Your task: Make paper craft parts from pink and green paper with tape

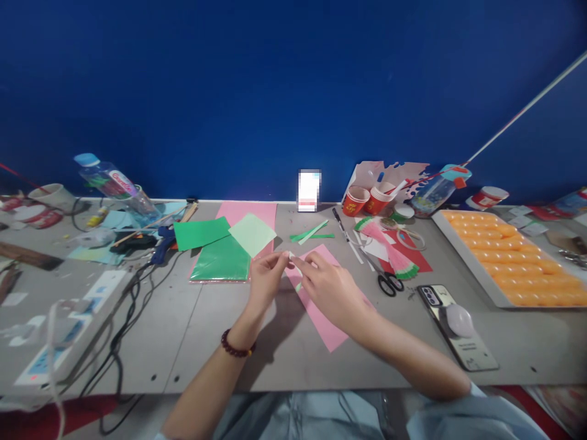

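Observation:
Above a sheet of pink paper (331, 333), both my hands meet with their fingertips pinched close together. My left hand (267, 275) is closed on a small white piece (290, 257), possibly paper or tape; most of it is hidden by the fingers. My right hand (331, 287) is closed at the same piece from the other side. A pale green spot on the pink paper shows just below the fingers. Left of the hands, a light green square of paper (252, 234) overlaps darker green sheets (202, 233). Green paper strips (313, 232) lie beyond the fingertips.
Black scissors (390, 284) and a phone (458, 342) lie to the right, near an orange bulb-filled tray (518, 260). Red paper cups (355, 201) stand behind. A lit screen (309, 190) leans at the wall. Cables and a power strip (76, 330) occupy the left.

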Action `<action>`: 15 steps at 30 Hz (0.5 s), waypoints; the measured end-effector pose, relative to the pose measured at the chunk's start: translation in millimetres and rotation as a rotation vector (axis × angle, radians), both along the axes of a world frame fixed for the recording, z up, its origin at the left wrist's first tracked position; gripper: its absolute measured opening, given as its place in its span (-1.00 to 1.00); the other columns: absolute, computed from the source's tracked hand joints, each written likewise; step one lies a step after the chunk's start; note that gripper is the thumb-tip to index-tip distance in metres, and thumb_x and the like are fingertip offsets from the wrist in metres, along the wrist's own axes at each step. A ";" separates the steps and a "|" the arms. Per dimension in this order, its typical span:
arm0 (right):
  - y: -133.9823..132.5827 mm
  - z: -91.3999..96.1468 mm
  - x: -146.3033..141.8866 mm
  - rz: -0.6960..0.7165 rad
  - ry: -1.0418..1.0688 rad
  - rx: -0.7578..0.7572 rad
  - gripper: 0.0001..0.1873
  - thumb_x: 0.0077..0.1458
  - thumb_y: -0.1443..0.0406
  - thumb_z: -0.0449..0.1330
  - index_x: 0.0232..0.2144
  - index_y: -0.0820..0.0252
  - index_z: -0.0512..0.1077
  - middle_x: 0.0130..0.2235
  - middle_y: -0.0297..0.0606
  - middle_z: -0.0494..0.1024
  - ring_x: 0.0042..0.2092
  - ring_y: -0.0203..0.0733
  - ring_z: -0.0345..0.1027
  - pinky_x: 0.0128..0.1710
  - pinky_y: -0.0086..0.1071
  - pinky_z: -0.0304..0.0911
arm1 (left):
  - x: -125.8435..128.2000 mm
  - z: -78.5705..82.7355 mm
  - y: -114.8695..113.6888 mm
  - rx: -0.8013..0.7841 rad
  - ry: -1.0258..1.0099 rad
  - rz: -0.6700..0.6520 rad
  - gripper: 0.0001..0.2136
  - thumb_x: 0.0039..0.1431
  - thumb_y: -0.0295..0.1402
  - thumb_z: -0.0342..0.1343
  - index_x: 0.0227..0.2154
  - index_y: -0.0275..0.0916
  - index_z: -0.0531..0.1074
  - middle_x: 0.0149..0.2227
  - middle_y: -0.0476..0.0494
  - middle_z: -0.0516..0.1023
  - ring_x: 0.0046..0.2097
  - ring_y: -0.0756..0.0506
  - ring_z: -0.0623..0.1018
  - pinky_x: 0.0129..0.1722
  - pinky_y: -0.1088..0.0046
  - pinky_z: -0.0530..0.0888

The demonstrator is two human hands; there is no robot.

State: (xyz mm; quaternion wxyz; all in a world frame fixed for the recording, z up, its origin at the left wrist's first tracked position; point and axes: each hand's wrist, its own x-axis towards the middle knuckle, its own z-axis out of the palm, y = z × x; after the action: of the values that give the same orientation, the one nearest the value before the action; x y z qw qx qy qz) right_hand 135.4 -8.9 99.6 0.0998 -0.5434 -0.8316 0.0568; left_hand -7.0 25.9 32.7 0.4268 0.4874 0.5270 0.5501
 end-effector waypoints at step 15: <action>-3.6 -6.4 -6.6 -0.007 -0.124 0.091 -0.49 0.20 0.37 -0.08 0.19 0.07 0.16 -0.15 -0.20 0.46 -0.42 -0.30 0.35 -0.59 -0.40 -0.04 | 1.5 18.6 -4.3 -0.102 -0.083 0.037 -0.79 0.01 -0.21 0.16 -0.53 -0.24 0.58 -0.47 -0.10 0.62 -0.39 -0.06 0.52 -0.40 0.49 0.37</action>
State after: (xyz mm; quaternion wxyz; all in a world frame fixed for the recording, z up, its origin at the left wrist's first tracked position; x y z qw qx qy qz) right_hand 128.8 -12.5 93.3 0.0728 -0.5438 -0.8359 -0.0151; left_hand -5.5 21.6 51.3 0.4620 0.4321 0.5453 0.5501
